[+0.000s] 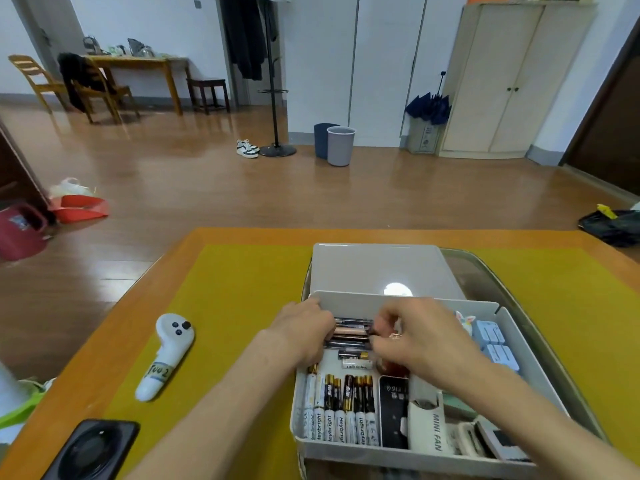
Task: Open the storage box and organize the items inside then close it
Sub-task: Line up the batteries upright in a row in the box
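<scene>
The white storage box (530, 344) stands open on the table, its lid (381, 268) lying flat behind it. Inside, a row of upright batteries (341, 410) fills the near left. Beside them lie a black case (393, 410) and a white MINI FAN box (431, 427). Small blue boxes (495, 344) sit at the right. At the back of the box, my left hand (304, 332) and my right hand (412, 332) grip the two ends of a bundle of dark pens (351, 332) lying crosswise.
A white controller (166, 355) lies on the yellow mat (225, 306) to the left. A black phone (93, 448) rests at the near left corner. The box stands in a clear tray (512, 285). Floor, bins and furniture lie beyond the table.
</scene>
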`<action>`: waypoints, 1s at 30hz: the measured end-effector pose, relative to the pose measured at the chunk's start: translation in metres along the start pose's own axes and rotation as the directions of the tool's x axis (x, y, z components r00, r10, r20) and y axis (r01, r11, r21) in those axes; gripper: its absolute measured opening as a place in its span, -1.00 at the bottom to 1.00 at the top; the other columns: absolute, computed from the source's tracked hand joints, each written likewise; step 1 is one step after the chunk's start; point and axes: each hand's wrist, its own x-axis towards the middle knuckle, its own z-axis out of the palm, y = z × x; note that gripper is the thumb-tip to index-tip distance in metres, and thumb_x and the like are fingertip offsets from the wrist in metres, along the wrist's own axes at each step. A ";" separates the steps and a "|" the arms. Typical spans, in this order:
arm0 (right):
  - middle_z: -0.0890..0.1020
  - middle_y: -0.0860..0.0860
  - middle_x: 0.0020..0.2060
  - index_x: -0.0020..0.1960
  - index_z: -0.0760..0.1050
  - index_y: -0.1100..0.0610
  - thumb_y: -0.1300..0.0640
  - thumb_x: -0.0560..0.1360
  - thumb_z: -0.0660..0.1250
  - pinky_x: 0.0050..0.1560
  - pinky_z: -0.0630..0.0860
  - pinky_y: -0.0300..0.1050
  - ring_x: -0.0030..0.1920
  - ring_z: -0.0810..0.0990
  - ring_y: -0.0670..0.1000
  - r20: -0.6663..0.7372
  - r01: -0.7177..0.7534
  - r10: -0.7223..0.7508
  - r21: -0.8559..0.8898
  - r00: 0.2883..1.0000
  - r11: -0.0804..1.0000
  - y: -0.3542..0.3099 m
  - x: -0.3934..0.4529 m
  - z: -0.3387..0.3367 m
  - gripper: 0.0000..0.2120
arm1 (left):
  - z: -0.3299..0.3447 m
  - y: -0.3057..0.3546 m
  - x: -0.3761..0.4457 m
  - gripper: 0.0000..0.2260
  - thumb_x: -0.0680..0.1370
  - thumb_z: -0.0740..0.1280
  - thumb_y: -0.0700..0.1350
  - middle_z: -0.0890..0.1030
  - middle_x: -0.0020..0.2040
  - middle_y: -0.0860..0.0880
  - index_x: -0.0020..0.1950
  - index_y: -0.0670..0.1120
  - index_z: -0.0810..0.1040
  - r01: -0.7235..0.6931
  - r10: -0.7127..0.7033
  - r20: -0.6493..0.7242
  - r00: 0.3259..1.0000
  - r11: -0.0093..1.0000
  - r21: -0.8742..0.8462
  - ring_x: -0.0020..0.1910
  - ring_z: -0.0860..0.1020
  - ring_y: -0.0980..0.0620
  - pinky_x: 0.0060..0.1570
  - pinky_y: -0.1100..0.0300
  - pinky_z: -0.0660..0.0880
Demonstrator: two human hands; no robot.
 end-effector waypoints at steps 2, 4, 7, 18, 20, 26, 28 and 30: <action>0.61 -0.20 -0.42 -0.28 0.55 -0.07 0.01 0.33 0.47 -0.34 0.45 -0.18 -0.41 0.52 -0.19 0.006 -0.056 0.055 0.155 0.998 0.986 0.015 -0.015 -0.012 -0.90 | -0.001 0.002 0.000 -0.82 0.53 0.39 -0.11 0.55 0.12 -0.06 0.13 0.00 0.62 -0.012 0.012 -0.008 1.000 0.999 0.051 0.16 0.48 -0.06 0.20 0.02 0.36; 0.60 -0.16 -0.44 -0.19 0.61 -0.04 0.12 0.38 0.49 -0.27 0.48 -0.16 -0.42 0.51 -0.19 0.042 -0.090 0.081 0.309 0.996 0.947 0.026 -0.027 -0.018 -0.91 | -0.005 0.007 0.000 -0.89 0.53 0.38 -0.05 0.60 0.06 -0.04 0.04 0.00 0.61 -0.031 0.034 -0.026 0.999 0.992 0.126 0.19 0.49 -0.07 0.43 -0.18 0.17; 0.65 -0.13 -0.36 -0.02 0.61 -0.11 0.12 0.47 0.45 -0.24 0.46 -0.21 -0.36 0.56 -0.17 0.017 -0.064 0.061 0.328 0.998 0.943 0.038 -0.035 -0.015 -0.84 | -0.007 0.020 0.002 -0.87 0.53 0.40 0.04 0.62 -0.02 -0.01 -0.01 0.01 0.60 -0.061 0.078 -0.079 0.994 0.978 0.197 0.13 0.52 -0.06 0.45 -0.26 0.09; 0.64 -0.22 -0.29 -0.04 0.60 -0.21 0.04 0.49 0.38 -0.30 0.41 -0.25 -0.27 0.57 -0.19 -0.031 -0.011 0.021 0.300 0.999 0.954 0.045 -0.033 -0.004 -0.86 | 0.023 0.044 0.014 -0.80 0.52 0.40 0.09 0.62 -0.01 0.00 0.01 -0.01 0.55 -0.161 0.161 -0.131 0.978 0.987 0.015 -0.01 0.56 -0.04 -0.18 0.08 0.44; 0.64 -0.23 -0.29 -0.04 0.59 -0.20 0.04 0.50 0.38 -0.31 0.39 -0.25 -0.26 0.57 -0.21 -0.040 -0.002 0.014 0.297 0.999 0.955 0.046 -0.032 -0.005 -0.87 | 0.024 0.043 0.016 -0.81 0.51 0.41 0.09 0.61 -0.02 0.02 -0.02 0.01 0.53 -0.138 0.134 -0.086 0.987 0.990 -0.040 -0.07 0.54 -0.01 -0.22 0.12 0.40; 0.66 -0.27 -0.34 -0.10 0.60 -0.16 -0.05 0.47 0.46 -0.30 0.43 -0.20 -0.32 0.59 -0.25 -0.009 -0.010 0.014 0.308 1.000 0.951 0.042 -0.031 -0.003 -0.95 | 0.024 0.042 0.019 -0.78 0.49 0.40 0.14 0.55 -0.15 0.06 -0.07 0.03 0.51 -0.009 0.014 0.033 0.999 0.990 -0.144 -0.16 0.52 0.01 -0.24 0.13 0.42; 0.66 -0.28 -0.38 -0.14 0.58 -0.15 -0.06 0.44 0.52 -0.29 0.41 -0.21 -0.32 0.60 -0.27 0.028 -0.010 0.002 0.301 1.000 0.954 0.036 -0.030 0.001 -0.88 | 0.023 0.041 0.018 -0.76 0.49 0.39 0.15 0.56 -0.14 0.02 -0.08 -0.01 0.49 0.022 -0.016 0.048 0.999 0.993 -0.115 -0.15 0.53 -0.03 -0.23 0.09 0.47; 0.65 -0.27 -0.40 -0.19 0.54 -0.16 -0.08 0.41 0.55 -0.32 0.39 -0.23 -0.36 0.59 -0.28 0.054 -0.001 -0.013 0.252 0.998 0.968 0.029 -0.029 0.008 -0.82 | 0.021 0.042 0.015 -0.74 0.49 0.39 0.13 0.56 -0.13 -0.01 -0.10 -0.03 0.45 0.025 -0.023 0.030 0.999 0.999 -0.048 -0.15 0.50 -0.05 -0.24 0.10 0.43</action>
